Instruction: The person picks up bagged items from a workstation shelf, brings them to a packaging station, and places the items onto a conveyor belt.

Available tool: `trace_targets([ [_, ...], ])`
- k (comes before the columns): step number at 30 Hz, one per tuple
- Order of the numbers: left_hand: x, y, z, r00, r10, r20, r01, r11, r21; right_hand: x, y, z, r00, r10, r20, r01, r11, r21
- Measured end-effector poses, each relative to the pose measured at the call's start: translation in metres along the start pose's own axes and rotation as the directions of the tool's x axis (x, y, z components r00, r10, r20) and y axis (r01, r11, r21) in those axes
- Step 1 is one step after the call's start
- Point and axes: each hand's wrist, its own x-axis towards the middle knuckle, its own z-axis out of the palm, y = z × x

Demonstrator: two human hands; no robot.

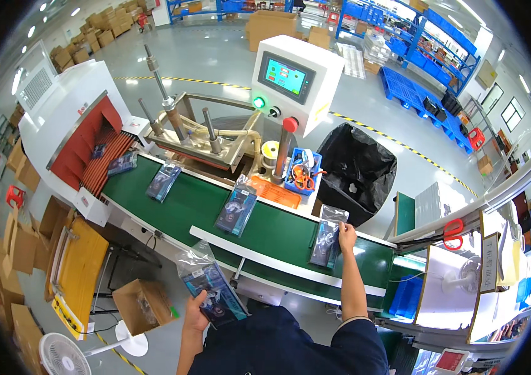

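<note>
My right hand point(347, 237) reaches out to the green conveyor belt point(197, 200) and grips the upper edge of a clear-bagged dark package point(328, 240) lying on it. My left hand point(195, 315) holds another clear-bagged package point(209, 287) with a blue card inside, low at my left side off the belt. Three more bagged packages lie on the belt: one in the middle point(236, 209), one further left point(164, 180), one near the tunnel mouth point(122, 164).
A white heat tunnel with a red opening point(81, 140) stands at the belt's left end. Behind the belt are a sealing machine point(203, 134) with a white control box point(293, 78), a blue bin with scissors point(303, 172) and a black-bagged bin point(359, 165). Cardboard boxes point(143, 306) and a fan point(62, 356) sit on the floor.
</note>
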Motion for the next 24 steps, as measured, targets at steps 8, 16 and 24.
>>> trace_targets([
  [8,0.001,0.002,0.008,0.997,-0.072,-0.034,0.076,0.987,0.141,-0.032,-0.076,0.010,0.988,-0.153,-0.030,0.150,0.984,-0.095],
  [16,0.008,-0.008,0.016,0.981,-0.189,0.046,0.156,0.908,0.389,-0.170,-0.249,-0.055,0.122,-0.606,0.786,-0.333,0.721,0.607],
  [24,0.013,-0.016,0.015,1.000,-0.012,-0.004,0.012,0.972,0.236,-0.184,-0.264,-0.058,0.215,-0.649,0.730,-0.176,0.710,0.682],
])
